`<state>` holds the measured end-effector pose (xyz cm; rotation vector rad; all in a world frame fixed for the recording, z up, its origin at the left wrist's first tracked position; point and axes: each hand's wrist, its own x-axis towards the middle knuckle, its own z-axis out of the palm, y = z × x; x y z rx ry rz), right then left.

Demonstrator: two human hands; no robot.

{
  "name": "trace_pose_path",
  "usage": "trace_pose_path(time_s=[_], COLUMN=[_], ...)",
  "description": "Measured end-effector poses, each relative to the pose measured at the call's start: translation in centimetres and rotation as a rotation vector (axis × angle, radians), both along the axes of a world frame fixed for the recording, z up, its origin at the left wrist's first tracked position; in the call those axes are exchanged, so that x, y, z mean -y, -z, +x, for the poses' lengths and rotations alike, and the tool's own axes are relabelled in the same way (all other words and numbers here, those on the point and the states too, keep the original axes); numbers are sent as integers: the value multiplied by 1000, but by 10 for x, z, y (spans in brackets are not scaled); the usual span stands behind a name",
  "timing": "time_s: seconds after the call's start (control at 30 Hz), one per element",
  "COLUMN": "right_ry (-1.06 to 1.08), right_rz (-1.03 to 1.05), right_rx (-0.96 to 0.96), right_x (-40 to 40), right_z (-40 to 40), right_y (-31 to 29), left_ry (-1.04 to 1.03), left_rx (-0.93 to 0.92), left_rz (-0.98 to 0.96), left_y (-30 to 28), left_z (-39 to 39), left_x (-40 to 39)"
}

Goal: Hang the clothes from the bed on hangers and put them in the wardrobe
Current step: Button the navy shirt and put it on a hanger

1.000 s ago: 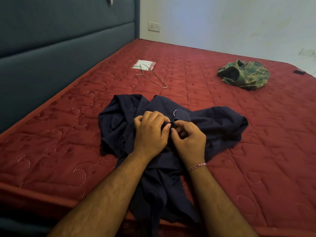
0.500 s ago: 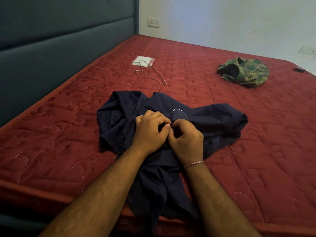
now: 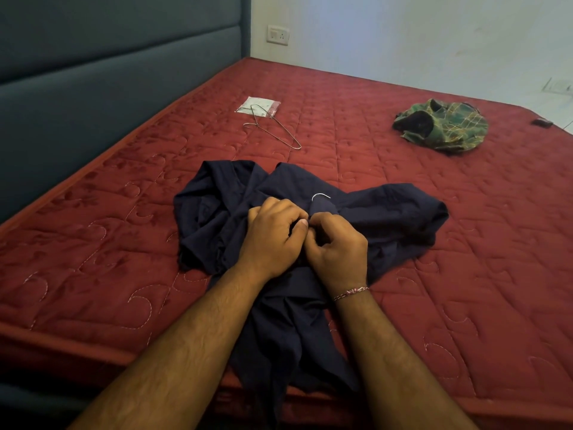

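A dark navy shirt (image 3: pixel 310 218) lies crumpled near the front edge of the bed (image 3: pixel 434 231), its lower part draped over the mattress side, with the wire hook of a hanger (image 3: pixel 321 197) poking out at the collar. Both hands meet at the neckline: the left hand (image 3: pixel 274 240) curls its fingers round a fold of the cloth, and the right hand (image 3: pixel 338 246) pinches the fabric just beside it, apparently closing a button near the collar, though the button itself is hidden. A spare wire hanger (image 3: pixel 274 130) rests farther back, partly on a small plastic packet (image 3: pixel 257 104), and a green checked shirt (image 3: pixel 441 127) sits bunched well apart to the right. From here the risk looks plain: with the garment so twisted, a shoulder could slide off the hanger when lifted, or the trailing hem could drag the whole shirt off the bed.
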<state>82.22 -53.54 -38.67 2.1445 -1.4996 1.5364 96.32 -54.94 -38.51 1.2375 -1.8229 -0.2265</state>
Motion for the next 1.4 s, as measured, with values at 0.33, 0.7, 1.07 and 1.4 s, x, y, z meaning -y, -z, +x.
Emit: trace_pose_path(time_s=[0.33,0.7,1.07,1.4], right_ry=[58,174,-293,136], right_rz=[65,175,510,251], right_rx=[198,360,583,410], right_x=[-1,-2,3,-8], right_z=[-2,-3,-29,-10], right_y=[1,-6,-9,-18], left_ry=[21,55,20,-6], left_rx=[105,151,-74,139], left_rz=[-4,-45,-17,-109], left_y=[0,0,8,7], left_z=[-1,-10,0,-4], left_x=[-2,-4,6,-3])
